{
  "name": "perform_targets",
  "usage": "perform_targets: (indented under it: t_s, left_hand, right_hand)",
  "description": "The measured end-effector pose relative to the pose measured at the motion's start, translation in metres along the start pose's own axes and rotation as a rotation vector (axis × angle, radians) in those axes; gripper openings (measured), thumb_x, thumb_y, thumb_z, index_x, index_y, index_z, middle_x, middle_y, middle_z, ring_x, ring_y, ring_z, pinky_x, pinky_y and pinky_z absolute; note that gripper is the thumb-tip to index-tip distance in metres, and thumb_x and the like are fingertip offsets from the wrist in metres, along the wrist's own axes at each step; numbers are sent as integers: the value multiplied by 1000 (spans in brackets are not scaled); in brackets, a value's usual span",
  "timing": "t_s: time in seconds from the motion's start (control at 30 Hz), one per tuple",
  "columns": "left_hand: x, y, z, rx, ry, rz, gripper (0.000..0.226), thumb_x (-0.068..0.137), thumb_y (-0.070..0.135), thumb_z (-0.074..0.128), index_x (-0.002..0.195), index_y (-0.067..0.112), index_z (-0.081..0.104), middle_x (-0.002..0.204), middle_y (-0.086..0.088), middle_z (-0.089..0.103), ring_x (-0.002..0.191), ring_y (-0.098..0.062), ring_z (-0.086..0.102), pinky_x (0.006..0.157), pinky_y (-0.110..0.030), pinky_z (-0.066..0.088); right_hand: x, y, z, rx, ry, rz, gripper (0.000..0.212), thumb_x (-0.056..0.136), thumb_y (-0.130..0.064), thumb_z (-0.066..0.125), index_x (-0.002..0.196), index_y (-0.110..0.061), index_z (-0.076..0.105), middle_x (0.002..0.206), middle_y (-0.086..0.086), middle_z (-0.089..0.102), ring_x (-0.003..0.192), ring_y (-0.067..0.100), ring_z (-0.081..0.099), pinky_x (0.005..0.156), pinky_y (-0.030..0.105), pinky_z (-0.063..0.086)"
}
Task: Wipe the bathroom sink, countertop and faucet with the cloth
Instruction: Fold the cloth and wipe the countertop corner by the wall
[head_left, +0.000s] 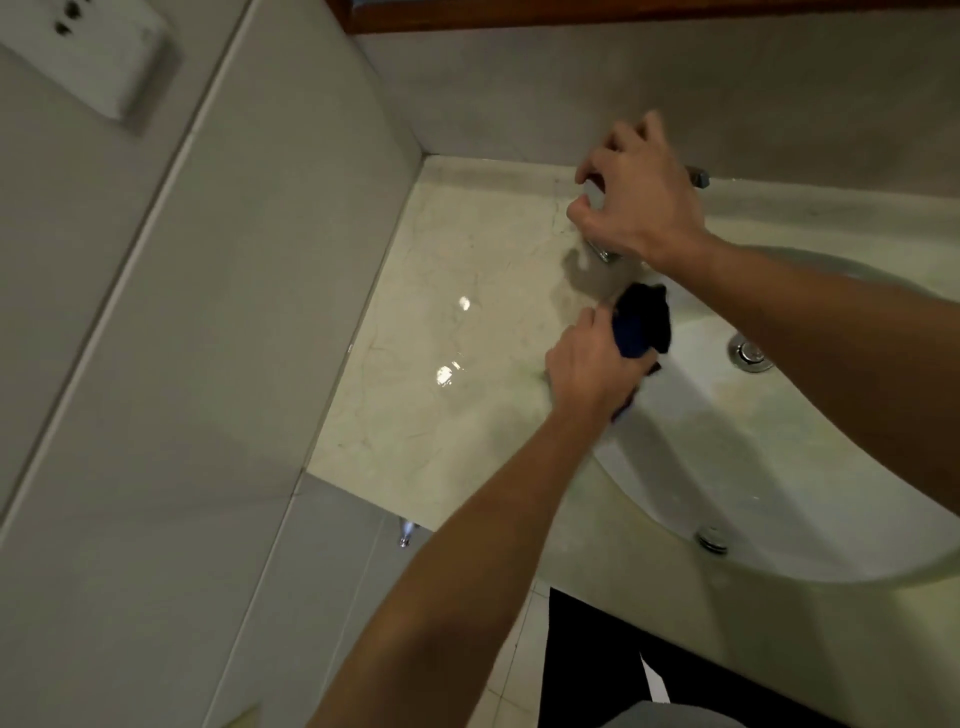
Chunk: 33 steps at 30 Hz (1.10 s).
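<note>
1. The right hand (641, 195) covers most of the faucet (602, 254), fingers curled round its upper part; only the chrome base and a grey handle end (698, 176) past the knuckles show.
2. The left hand (584, 364) is closed on a dark blue cloth (640, 325), bunched and soft, which sticks out beyond the fingers and sits at the sink's left rim, just below the faucet base.
3. The right forearm crosses over the sink (753, 467) and hides part of its back rim; the left forearm crosses the front edge of the countertop (441, 312).
4. The countertop is glossy pale marble with faint grey veins and two bright light reflections; a low raised lip runs along its back against the wall.
5. The sink is a smooth white oval bowl with yellowish staining, a round chrome drain (750, 353) and a small chrome overflow ring (711, 538) on the near wall.
6. Matte grey tiles (234, 312) with thin joints close in the left side; a white socket plate (98, 57) hangs high on them.
7. A dark wooden frame edge (571, 13) runs along the top.
8. A small chrome fitting (407, 535) shows under the countertop's left corner, above pale floor tiles.
</note>
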<state>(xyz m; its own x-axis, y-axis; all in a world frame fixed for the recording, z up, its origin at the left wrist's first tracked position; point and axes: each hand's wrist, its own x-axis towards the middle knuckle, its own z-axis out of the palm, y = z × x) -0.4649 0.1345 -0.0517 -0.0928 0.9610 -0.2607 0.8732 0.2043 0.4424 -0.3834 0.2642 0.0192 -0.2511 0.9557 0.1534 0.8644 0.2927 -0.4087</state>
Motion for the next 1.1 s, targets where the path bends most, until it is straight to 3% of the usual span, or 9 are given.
perform_targets:
  t_s: [0.07,0.13,0.3,0.37,0.5,0.63,0.77,0.97,1.1]
  left_hand:
    - [-24,2,-8,-146,-68,-21,26,84,42,75,94,22,62,92,-1,71,71,-11,67,62,-27,52]
    - [-34,-7,-23,-293,-61,-75,21,86,38,74,79,30,56,70,7,66,54,-1,62,52,-12,44]
    - [-2,-55,-97,-128,216,-61,29,77,51,71,98,35,58,83,17,62,78,-8,61,69,-29,47]
    - [23,-79,-129,-35,247,-40,28,79,48,69,100,31,61,83,15,62,75,-6,61,65,-28,45]
    - [78,-130,-154,120,234,-75,44,75,53,62,114,32,62,108,8,69,92,-16,67,78,-37,56]
    - [97,-156,-133,144,114,-52,58,73,55,63,123,27,62,117,2,65,104,-21,66,85,-41,55]
    - [93,-162,-100,70,222,-54,69,72,62,72,129,26,59,124,-2,60,111,-25,60,89,-46,54]
    - [42,-124,-44,128,287,-113,59,71,52,73,121,24,63,112,-2,64,101,-28,63,79,-44,54]
    - [-19,-67,6,-30,279,-117,56,73,42,78,121,17,64,108,-6,64,94,-31,62,73,-42,51]
  right_hand:
    - [0,0,-1,10,-9,2,46,90,-44,53,120,-13,69,119,8,59,124,32,42,99,45,49]
    - [0,1,-3,12,-14,2,46,90,-44,53,120,-14,70,119,8,60,124,33,43,99,46,49]
    - [1,1,-4,37,-26,-7,46,89,-44,53,119,-13,70,118,8,60,123,32,42,95,44,48]
    - [2,3,-3,42,-21,-5,46,89,-44,54,118,-14,71,119,7,60,123,31,43,96,43,48]
    - [4,5,1,45,-9,-6,45,88,-44,54,117,-15,71,117,5,61,122,30,43,96,42,48]
    - [6,8,4,51,2,-13,44,88,-46,55,116,-16,71,118,3,61,123,28,44,97,41,49]
    - [8,9,6,53,5,-12,43,86,-45,55,114,-16,72,117,3,60,121,29,44,93,42,49]
    - [7,9,4,45,-14,-4,44,88,-45,56,116,-16,71,121,4,60,123,30,43,96,43,48]
    - [5,6,1,34,-23,-10,44,90,-45,56,119,-14,70,123,8,60,124,32,42,97,43,46]
